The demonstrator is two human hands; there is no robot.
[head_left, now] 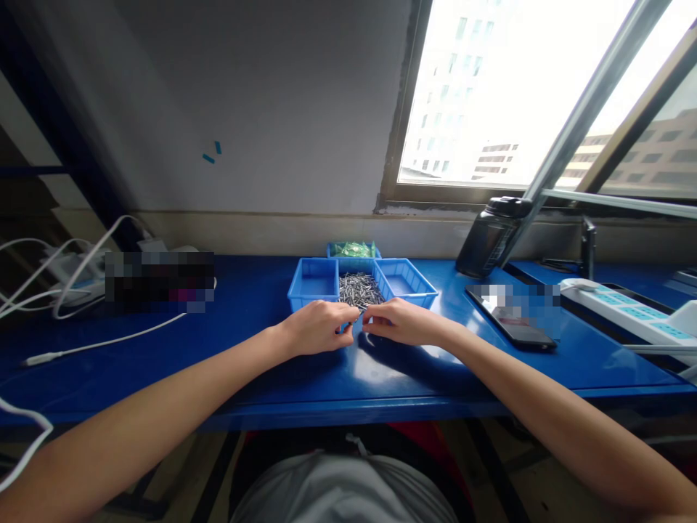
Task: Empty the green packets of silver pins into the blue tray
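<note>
Okay, so your pile of thin metal pieces (359, 289) sits on the worktop (250, 378) between the left blue bin (313, 283) and the right blue bin (407, 280); can't tell if it has a tray of its own. Your left hand (316, 327) and right hand (401, 321) are both curled at its near edge, fingertips bunched, but I can't tell if either's gripping a piece. They look light, stiff, kinda slippery, hardly fragile imo, so I'd pinch one mid-length.
</note>
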